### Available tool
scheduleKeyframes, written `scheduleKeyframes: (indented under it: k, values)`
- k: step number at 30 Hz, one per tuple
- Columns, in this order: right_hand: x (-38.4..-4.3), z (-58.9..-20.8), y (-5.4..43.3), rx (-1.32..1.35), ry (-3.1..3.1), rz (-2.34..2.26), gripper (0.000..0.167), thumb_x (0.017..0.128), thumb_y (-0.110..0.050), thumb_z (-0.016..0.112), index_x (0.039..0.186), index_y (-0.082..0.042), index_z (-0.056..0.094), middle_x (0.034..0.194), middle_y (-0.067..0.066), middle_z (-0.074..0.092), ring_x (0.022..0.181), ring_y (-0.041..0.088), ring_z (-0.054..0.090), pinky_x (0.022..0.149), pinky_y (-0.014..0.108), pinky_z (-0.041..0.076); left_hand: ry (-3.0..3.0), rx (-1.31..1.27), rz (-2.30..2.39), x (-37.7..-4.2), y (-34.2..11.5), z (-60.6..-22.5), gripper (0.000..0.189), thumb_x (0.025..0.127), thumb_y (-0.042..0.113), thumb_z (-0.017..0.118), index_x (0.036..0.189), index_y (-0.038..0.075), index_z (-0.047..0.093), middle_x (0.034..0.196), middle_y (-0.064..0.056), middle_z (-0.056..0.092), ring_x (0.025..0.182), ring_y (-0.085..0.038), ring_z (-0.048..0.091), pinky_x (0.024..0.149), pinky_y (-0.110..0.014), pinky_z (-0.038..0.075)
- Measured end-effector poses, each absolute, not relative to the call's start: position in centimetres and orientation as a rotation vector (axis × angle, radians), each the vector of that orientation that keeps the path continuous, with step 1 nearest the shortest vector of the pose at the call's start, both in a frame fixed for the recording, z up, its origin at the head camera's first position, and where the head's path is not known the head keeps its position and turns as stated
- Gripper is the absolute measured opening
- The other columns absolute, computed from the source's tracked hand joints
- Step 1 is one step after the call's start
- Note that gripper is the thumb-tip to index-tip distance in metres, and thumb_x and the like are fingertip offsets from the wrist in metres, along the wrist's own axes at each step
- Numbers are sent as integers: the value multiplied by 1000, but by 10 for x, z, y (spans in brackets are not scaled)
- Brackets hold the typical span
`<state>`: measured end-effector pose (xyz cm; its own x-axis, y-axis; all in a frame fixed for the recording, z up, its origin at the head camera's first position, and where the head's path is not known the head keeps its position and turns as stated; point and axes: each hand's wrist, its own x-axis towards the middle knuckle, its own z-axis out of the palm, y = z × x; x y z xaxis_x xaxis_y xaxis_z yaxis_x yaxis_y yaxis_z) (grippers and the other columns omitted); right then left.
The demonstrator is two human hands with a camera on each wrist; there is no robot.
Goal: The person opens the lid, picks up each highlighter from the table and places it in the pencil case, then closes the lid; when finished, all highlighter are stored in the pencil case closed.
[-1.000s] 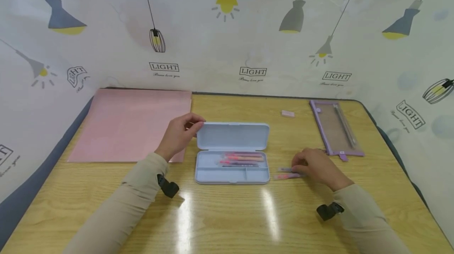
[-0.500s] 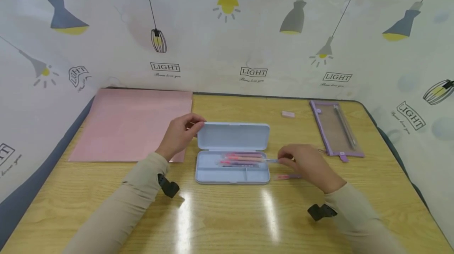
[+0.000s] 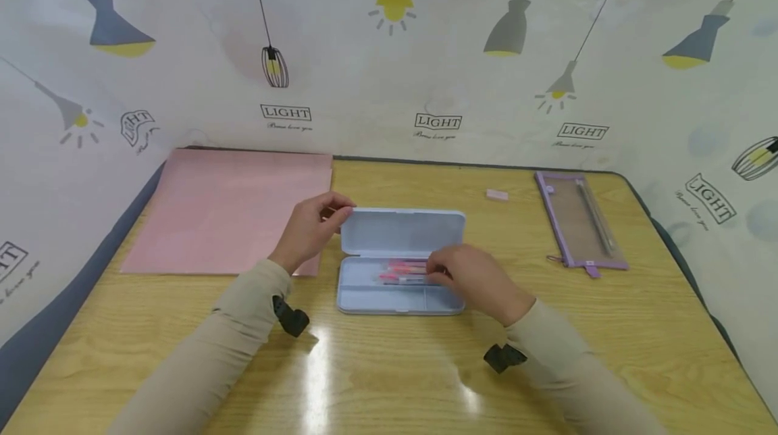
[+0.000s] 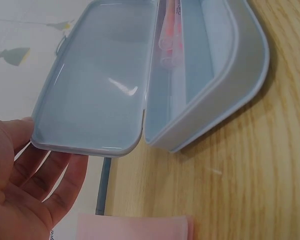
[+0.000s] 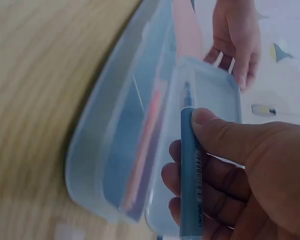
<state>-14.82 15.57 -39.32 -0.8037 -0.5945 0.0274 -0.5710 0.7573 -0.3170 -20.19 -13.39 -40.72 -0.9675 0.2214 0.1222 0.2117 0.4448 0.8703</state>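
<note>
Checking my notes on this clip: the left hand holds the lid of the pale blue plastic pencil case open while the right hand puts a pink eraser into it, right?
Not quite. The right hand holds a blue pen, not an eraser, over the pale blue plastic pencil case, as the right wrist view shows. The left hand does hold the lid open.

"LIGHT" repeats across the backdrop (image 3: 389, 84) behind your desk.

Look along the printed wall covering and you read the boxed word "LIGHT" (image 3: 437, 121) beneath the lamp drawings, at centre, left (image 3: 286, 112) and right (image 3: 582, 131), and tilted at the far sides; the script line under each is too small to read. The blue pen (image 5: 190, 170) bears printing, too blurred to read.
</note>
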Motion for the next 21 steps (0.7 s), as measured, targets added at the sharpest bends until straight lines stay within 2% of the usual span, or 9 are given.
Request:
scheduleKeyframes:
  k: [5,12,16,21]
  values:
    - [-142,-401,134,-1078,2882,-473,8,89,-20,73,82,-18,69,76,-10,64,67,3,52,63,24,49,2658,402,1608,-202,-133,-406,20,101,23,58,113,10,67,106,-10,68,86,-23,66,78,-47,60]
    - [-133,-407,106,-1245,2884,-402,21,87,-18,74,71,-20,60,70,-9,57,63,6,48,59,24,45,2658,391,1608,-203,-132,-405,20,101,23,58,112,10,67,106,-9,69,87,-23,66,78,-47,60]
    - [-131,-412,95,-1269,2840,-428,19,91,-14,70,74,-18,62,72,-7,57,66,5,47,61,21,44,2676,383,1589,-202,-132,-405,19,101,23,58,112,11,68,106,-8,69,86,-22,66,75,-40,60]
    - [-129,-419,88,-1234,2810,-467,9,93,-13,67,87,-18,72,84,-6,66,77,7,59,72,23,54,2682,386,1581,-202,-133,-406,20,101,24,58,112,11,68,106,-8,69,86,-22,67,74,-37,60]
